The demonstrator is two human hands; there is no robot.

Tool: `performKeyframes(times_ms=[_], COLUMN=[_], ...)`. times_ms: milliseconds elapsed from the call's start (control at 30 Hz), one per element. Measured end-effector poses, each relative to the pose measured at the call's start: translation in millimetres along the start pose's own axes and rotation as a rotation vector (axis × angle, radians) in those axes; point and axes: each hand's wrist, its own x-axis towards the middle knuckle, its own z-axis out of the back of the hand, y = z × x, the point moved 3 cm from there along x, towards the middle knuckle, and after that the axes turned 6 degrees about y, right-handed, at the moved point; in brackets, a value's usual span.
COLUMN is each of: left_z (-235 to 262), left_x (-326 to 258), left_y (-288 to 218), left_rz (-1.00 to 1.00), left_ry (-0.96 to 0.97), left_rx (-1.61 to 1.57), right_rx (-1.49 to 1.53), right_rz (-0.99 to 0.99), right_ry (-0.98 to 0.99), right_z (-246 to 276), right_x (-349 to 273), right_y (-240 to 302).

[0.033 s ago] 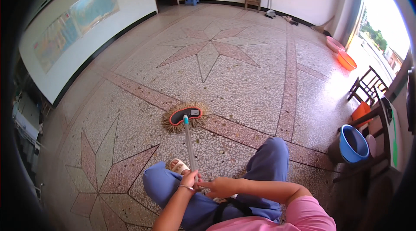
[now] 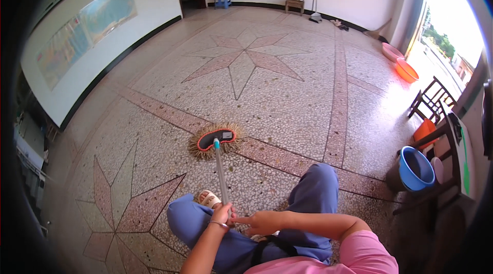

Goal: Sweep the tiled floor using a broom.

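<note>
A mop [image 2: 218, 139] with a shaggy tan fringe, dark top plate and red edging lies flat on the speckled floor in front of me. Its silver pole runs from a teal joint back toward my body. Near the lower part of that pole, my left hand [image 2: 223, 214] is closed around it. My right hand [image 2: 263, 222] comes in from the right with its index finger stretched out to the left hand and the pole. Its other fingers are partly curled, and nothing shows in them. The pole's end is hidden by my hands.
On the right, a blue bucket [image 2: 417, 169] stands by a dark wooden chair frame [image 2: 452, 138] and an orange container [image 2: 425, 133]. Two basins, pink [image 2: 392, 52] and orange [image 2: 406, 71], sit by the bright doorway. A blue stool [image 2: 222, 0] and wooden chair [image 2: 295, 1] line the far wall.
The whole view has shifted slightly. The mop and both hands keep the same positions relative to each other.
</note>
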Motion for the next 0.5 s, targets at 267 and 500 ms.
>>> performKeyframes(times_ms=[267,500], left_z=[-35.8,-61.4], left_x=[-61.5,-85.8], left_y=[10.2,-9.2], left_rz=[0.059,0.333], left_ry=[0.083,0.102], left_rx=[0.712,0.721], right_rx=[-0.343,-0.632], right_rz=[-0.090,-0.168], right_ry=[-0.056,0.239], right_z=[15.1,7.1], right_x=[1.1,26.0], right_y=[-109.5,-137.8])
